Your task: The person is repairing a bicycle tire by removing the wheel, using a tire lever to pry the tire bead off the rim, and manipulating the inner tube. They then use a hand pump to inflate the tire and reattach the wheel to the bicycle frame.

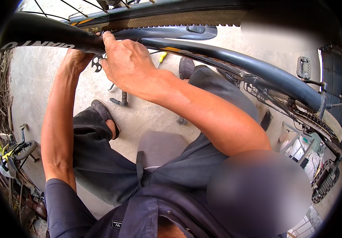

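Observation:
A bicycle with a black frame tube [52,33] stretches across the top of the view, with a tyre [186,18] beyond it. My left hand [78,59] reaches up under the end of the tube, its fingers hidden behind it. Close beside it is my right hand [126,59], fingers bent at the tube's end and forefinger tip up near the tyre; what it grips is hidden. Between the hands shows a flat metal spanner [96,63] with notched openings; which hand holds it, if either, I cannot tell.
On the concrete floor lie a yellow-handled tool [162,57] and a dark T-shaped tool [121,100]. My shoe [104,111] is near them. A small bicycle wheel [25,150] stands at left. Bicycle pedals [325,180] and a metal rack [298,144] are at right.

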`<state>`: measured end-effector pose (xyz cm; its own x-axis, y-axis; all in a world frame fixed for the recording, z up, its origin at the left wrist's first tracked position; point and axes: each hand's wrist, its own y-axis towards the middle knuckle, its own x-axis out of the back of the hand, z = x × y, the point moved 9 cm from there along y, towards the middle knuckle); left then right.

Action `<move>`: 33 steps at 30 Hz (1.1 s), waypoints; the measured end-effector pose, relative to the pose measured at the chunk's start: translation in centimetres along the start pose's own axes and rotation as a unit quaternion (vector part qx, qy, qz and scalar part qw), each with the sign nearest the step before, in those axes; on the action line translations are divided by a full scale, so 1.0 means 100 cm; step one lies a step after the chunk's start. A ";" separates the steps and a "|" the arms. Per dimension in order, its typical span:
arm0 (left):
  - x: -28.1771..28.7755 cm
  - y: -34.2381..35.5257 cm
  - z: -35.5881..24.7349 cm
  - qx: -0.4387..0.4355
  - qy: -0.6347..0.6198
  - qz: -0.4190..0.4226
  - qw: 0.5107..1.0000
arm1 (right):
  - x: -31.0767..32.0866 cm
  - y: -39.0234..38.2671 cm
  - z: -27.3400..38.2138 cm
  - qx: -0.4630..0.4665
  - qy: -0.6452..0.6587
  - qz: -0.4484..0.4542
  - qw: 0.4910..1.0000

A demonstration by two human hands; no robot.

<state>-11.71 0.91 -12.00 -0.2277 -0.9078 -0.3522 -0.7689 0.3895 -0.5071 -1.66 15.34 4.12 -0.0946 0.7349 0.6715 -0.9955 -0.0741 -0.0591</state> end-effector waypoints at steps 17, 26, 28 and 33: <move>-0.020 -0.005 -0.008 -0.011 0.040 0.021 0.999 | -0.004 0.001 -0.003 -0.013 -0.024 0.012 1.000; -0.038 -0.023 -0.008 0.028 0.052 0.074 0.996 | -0.002 0.002 -0.002 -0.016 -0.013 0.012 1.000; -0.031 -0.020 -0.010 0.019 0.052 0.045 0.997 | -0.002 0.002 -0.003 -0.016 -0.015 0.013 1.000; -0.015 -0.016 -0.021 -0.018 0.049 0.004 0.999 | -0.001 -0.001 -0.002 -0.001 -0.016 0.006 1.000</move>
<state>-11.40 1.26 -8.98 -0.2898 -0.9159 -0.2776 -0.7867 0.3932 -0.4759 -1.56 15.40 3.95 -0.1060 0.7116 0.6945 -0.9943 -0.0817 -0.0681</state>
